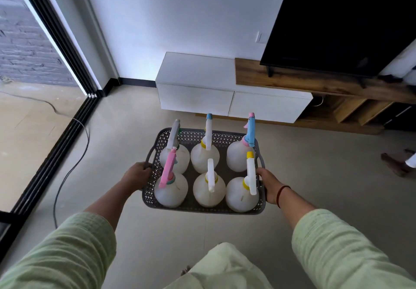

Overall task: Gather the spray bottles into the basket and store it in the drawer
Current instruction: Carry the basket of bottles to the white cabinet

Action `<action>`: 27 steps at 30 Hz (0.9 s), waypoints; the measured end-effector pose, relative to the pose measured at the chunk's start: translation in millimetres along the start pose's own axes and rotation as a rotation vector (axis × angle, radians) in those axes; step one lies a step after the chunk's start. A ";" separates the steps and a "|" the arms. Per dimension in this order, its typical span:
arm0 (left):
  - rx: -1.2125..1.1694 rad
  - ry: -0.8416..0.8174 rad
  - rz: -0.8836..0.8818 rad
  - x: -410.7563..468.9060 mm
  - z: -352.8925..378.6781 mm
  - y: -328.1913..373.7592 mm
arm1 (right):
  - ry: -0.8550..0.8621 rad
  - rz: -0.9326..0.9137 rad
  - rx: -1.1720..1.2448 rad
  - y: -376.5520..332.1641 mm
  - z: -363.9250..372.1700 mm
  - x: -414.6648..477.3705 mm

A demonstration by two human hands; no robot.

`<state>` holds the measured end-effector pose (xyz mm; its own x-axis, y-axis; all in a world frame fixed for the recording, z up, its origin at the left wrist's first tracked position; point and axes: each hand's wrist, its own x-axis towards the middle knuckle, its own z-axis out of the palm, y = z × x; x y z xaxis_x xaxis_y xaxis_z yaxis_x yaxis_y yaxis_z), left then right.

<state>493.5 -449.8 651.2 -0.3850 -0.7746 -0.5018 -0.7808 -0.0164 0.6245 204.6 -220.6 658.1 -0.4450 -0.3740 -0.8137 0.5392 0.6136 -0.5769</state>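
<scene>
Head view: grey basket (pixel 203 208) was carried above floor, near person. Six spray bottles (pixel 209 190) stood upright inside, two rows of three. Left hand (pixel 137 176) closed round left handle, right hand (pixel 269 185) closed round right rim. Gathering looked done; step in hand was carry to drawer. White cabinet (pixel 198 72) lay far ahead, both drawer fronts (pixel 195 98) shut. Next move likely called for setting basket down or freeing one hand to pull drawer. Black cable (pixel 67 171) trailed on floor at left; TV (pixel 342 25) at far right.
</scene>
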 end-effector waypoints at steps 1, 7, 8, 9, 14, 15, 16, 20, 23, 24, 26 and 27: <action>0.000 -0.007 0.002 4.5 0.1 3.9 | 0.011 -0.009 0.008 -1.4 -0.4 4.1; 0.014 -0.028 0.011 40.4 7.0 31.5 | 0.065 -0.040 0.062 -15.6 -8.5 36.1; 0.022 -0.028 0.013 46.9 8.6 36.2 | 0.066 -0.039 0.064 -19.2 -10.8 41.4; 0.030 -0.032 0.014 55.3 10.2 42.7 | 0.067 -0.036 0.065 -24.4 -13.5 48.7; 0.059 -0.055 0.005 101.9 19.9 80.3 | 0.091 -0.037 0.059 -60.3 -26.3 92.8; 0.066 -0.060 0.008 113.3 21.8 90.1 | 0.098 -0.041 0.059 -69.9 -28.9 103.1; 0.074 -0.063 0.011 125.3 23.1 100.3 | 0.104 -0.043 0.063 -80.9 -31.3 113.5; 0.122 -0.046 0.009 165.1 24.5 138.7 | 0.109 -0.009 0.091 -122.4 -36.8 142.4; 0.144 -0.044 0.013 195.4 27.3 163.6 | 0.110 -0.004 0.119 -152.1 -45.7 168.1; 0.148 -0.042 0.014 205.3 28.7 172.1 | 0.103 0.001 0.116 -162.5 -48.0 175.1; 0.149 -0.052 0.012 223.2 33.2 188.2 | 0.103 0.009 0.116 -178.8 -53.8 189.6; 0.145 -0.061 0.011 232.4 35.7 195.9 | 0.110 0.004 0.122 -186.0 -57.4 198.0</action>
<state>233.5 -610.5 635.6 -0.4196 -0.7342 -0.5338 -0.8377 0.0868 0.5392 -24.9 -368.9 608.4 -0.5145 -0.2891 -0.8073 0.6213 0.5232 -0.5833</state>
